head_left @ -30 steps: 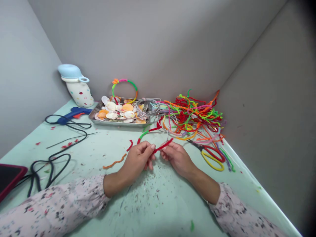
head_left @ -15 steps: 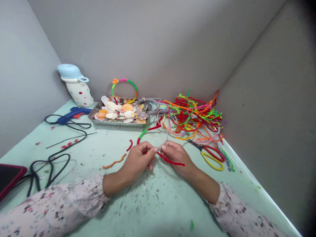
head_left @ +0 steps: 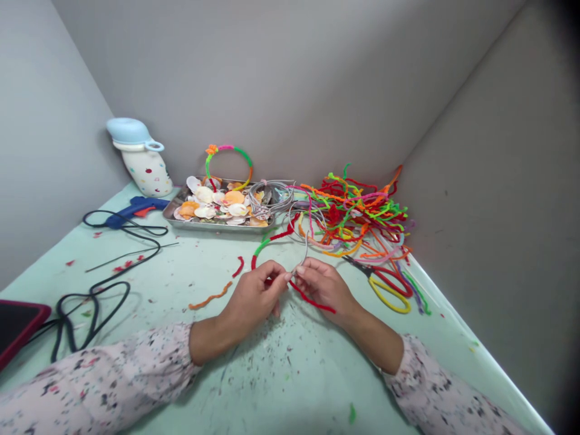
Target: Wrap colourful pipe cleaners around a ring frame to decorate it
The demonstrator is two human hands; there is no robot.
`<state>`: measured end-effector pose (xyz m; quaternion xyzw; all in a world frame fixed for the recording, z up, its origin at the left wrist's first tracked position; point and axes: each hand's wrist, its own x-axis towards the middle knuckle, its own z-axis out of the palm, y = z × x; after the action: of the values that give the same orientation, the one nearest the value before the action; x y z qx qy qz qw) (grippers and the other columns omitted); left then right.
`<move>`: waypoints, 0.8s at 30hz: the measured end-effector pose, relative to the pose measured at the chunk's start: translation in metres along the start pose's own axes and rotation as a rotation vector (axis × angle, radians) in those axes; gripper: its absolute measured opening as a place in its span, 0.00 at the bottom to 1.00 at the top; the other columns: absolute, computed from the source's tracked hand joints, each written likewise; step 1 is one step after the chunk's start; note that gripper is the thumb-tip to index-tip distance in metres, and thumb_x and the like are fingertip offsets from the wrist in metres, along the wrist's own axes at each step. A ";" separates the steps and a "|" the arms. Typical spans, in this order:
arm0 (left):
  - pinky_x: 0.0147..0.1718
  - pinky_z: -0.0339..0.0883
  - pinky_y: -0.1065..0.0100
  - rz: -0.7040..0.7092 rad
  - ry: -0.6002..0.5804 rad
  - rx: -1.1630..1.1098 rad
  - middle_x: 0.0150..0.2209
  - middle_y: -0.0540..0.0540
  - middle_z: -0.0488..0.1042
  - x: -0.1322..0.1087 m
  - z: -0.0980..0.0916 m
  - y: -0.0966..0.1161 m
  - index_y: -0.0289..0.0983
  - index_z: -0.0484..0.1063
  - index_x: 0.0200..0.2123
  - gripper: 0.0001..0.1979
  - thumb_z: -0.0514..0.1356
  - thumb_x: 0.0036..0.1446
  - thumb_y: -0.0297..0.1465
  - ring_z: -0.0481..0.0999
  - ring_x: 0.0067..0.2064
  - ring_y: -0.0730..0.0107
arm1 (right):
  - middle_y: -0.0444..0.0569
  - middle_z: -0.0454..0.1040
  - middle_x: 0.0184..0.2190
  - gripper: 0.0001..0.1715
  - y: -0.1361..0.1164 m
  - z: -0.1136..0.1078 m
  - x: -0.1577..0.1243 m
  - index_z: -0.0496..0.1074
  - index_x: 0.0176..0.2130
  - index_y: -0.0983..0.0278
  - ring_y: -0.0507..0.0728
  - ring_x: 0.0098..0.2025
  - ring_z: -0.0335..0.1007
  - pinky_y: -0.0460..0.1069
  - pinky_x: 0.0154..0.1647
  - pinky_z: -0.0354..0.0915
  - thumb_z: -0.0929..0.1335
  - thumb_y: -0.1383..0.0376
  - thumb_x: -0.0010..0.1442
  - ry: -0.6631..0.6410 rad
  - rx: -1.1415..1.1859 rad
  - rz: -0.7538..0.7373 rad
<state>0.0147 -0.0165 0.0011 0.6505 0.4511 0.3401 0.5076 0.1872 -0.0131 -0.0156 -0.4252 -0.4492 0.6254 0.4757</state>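
Observation:
Between my hands is a grey wire hoop (head_left: 306,244), partly wrapped in red and green pipe cleaner. My left hand (head_left: 259,294) pinches it near its front end, thumb against the wire. Close beside it, touching at the fingertips, my right hand (head_left: 325,286) is also closed on the hoop. A loose red pipe cleaner (head_left: 315,302) runs from the pinch point down across my right fingers. The wrapped green stretch (head_left: 263,246) of the hoop curves away behind my left hand. My fingertips hide how the red strand meets the wire.
A metal tray (head_left: 212,226) of shells stands at the back, a finished-looking colourful ring (head_left: 234,147) on it. Pipe cleaners (head_left: 362,205) are heaped at right, near scissors (head_left: 389,290). Left are a blue glue gun (head_left: 131,211), black cord (head_left: 95,290), bottle (head_left: 145,169) and red-cased device (head_left: 40,314).
The free end of the red pipe cleaner has swung slightly down and left. My left hand has shifted a little; both hands keep their pinch on the hoop.

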 end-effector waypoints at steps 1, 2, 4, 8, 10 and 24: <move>0.14 0.53 0.78 0.005 0.005 0.003 0.16 0.57 0.65 0.000 -0.001 0.000 0.37 0.67 0.32 0.12 0.55 0.61 0.40 0.63 0.14 0.79 | 0.40 0.69 0.21 0.14 0.000 0.000 0.000 0.69 0.26 0.64 0.48 0.23 0.60 0.45 0.27 0.54 0.72 0.57 0.54 -0.001 -0.002 -0.004; 0.14 0.53 0.78 0.009 0.009 0.006 0.16 0.57 0.65 0.000 -0.001 0.001 0.37 0.66 0.32 0.12 0.55 0.61 0.40 0.64 0.14 0.79 | 0.40 0.69 0.21 0.14 0.000 0.000 0.000 0.69 0.26 0.64 0.48 0.23 0.60 0.45 0.27 0.54 0.71 0.57 0.54 -0.003 -0.005 -0.007; 0.15 0.54 0.78 0.015 0.014 0.011 0.16 0.57 0.65 0.000 -0.002 0.000 0.37 0.66 0.32 0.12 0.55 0.61 0.40 0.64 0.15 0.79 | 0.40 0.69 0.21 0.14 0.001 0.000 0.000 0.69 0.26 0.64 0.47 0.23 0.60 0.45 0.27 0.54 0.71 0.57 0.55 -0.006 -0.006 -0.012; 0.15 0.55 0.77 0.013 0.022 0.044 0.17 0.56 0.66 0.000 -0.002 -0.001 0.37 0.66 0.33 0.12 0.55 0.60 0.40 0.65 0.15 0.78 | 0.40 0.69 0.21 0.13 0.001 0.000 0.000 0.69 0.26 0.64 0.47 0.23 0.60 0.45 0.27 0.53 0.71 0.58 0.55 -0.014 0.000 -0.017; 0.15 0.55 0.77 0.017 0.024 0.069 0.19 0.56 0.67 0.001 -0.001 -0.001 0.37 0.66 0.32 0.11 0.55 0.60 0.40 0.66 0.15 0.78 | 0.40 0.68 0.21 0.13 0.001 0.001 0.000 0.69 0.26 0.64 0.47 0.23 0.59 0.45 0.26 0.53 0.71 0.59 0.55 -0.012 0.009 -0.010; 0.15 0.54 0.76 0.007 0.017 0.106 0.15 0.57 0.64 0.001 0.001 0.002 0.38 0.64 0.31 0.11 0.54 0.61 0.38 0.62 0.14 0.78 | 0.40 0.67 0.20 0.13 0.002 0.000 0.000 0.68 0.25 0.64 0.48 0.22 0.57 0.45 0.26 0.53 0.70 0.60 0.56 -0.028 0.009 -0.031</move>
<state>0.0163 -0.0163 0.0028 0.6753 0.4706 0.3230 0.4672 0.1872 -0.0136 -0.0179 -0.4072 -0.4595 0.6258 0.4811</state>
